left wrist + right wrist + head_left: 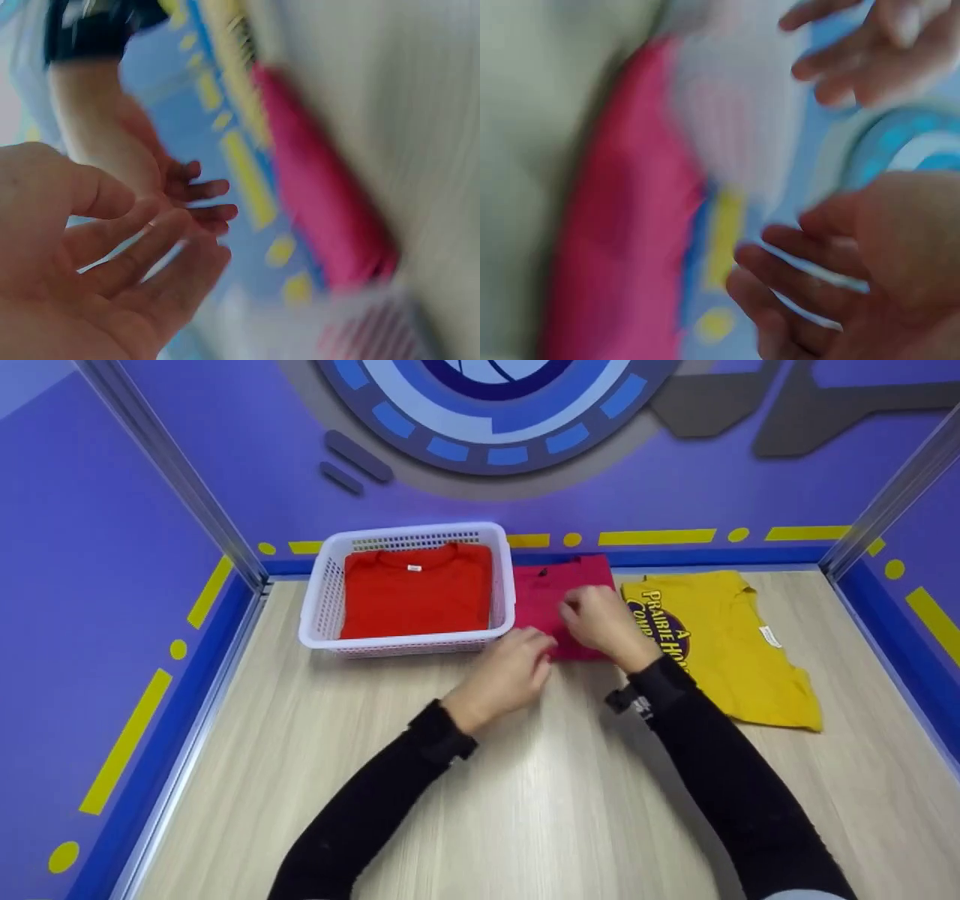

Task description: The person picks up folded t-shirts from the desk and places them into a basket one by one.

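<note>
Pink shirt (538, 604) lies folded between basket and yellow shirt, hands above, nothing gripped

Position: flat on the table (540, 817), near the back wall, just beside the right side of the white basket (405, 640), with the yellow shirt (739, 652) on its other side. A red shirt (416, 600) lies in the basket.

Step in hand looks like handling the folded bundle. To do it well, I'd say: slide fingers under opposite edges, thumbs on top, catching every layer — pinching only the top layer would likely pull the fold loose. Cloth this soft should sag in the middle, so support it from both ends and keep the hands level. The basket is close; its rim could snag a sleeve or knock the fold askew.

Pose: both forearms, in black sleeves, reach forward from the lower edge and converge. Left hand (506, 675) is by the basket's near right corner, fingers loosely bent, moderately spread, holding nothing. Right hand (607, 622) is over the shirt's right part, fingers also loosely bent with gaps between them, holding nothing. Wrist views are blurred, but show fingertips apart from the cloth — palms roughly facing each other.
</note>
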Motion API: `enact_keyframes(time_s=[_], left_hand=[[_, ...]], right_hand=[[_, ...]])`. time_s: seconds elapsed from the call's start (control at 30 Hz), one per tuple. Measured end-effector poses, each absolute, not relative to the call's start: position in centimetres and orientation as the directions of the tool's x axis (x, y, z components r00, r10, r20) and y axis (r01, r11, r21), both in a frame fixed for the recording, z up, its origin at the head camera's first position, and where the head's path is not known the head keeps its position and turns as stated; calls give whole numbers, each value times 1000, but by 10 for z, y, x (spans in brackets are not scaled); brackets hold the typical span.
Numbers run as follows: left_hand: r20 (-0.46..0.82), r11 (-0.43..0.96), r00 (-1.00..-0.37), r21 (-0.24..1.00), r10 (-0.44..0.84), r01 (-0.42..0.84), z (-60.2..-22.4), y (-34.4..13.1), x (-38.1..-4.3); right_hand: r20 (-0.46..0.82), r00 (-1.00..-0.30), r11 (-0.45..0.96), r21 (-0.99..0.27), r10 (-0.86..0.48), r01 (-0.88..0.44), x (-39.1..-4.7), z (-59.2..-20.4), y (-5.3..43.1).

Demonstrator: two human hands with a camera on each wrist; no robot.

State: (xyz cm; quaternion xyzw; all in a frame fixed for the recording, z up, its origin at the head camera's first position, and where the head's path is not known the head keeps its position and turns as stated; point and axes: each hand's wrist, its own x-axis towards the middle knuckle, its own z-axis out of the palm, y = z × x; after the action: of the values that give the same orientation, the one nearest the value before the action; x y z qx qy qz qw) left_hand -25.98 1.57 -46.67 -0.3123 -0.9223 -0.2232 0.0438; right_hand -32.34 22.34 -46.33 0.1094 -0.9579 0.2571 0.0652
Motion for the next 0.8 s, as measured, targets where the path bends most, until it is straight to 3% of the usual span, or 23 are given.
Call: enact_keyframes(time_s=[0.2, 0.47, 0.8], left_hand=[[118, 828, -840, 144, 529, 542, -508, 54, -286], [42, 877, -893, 174, 448, 448, -524, 65, -299], [-67, 844, -843, 116, 533, 524, -517, 56, -284]], right_hand=[[6, -980, 912, -367, -197, -185, -334, -501, 270], [32, -976, 939, -267, -216, -217, -327, -513, 271], [23, -977, 954, -214, -211, -211, -305, -515, 264]])
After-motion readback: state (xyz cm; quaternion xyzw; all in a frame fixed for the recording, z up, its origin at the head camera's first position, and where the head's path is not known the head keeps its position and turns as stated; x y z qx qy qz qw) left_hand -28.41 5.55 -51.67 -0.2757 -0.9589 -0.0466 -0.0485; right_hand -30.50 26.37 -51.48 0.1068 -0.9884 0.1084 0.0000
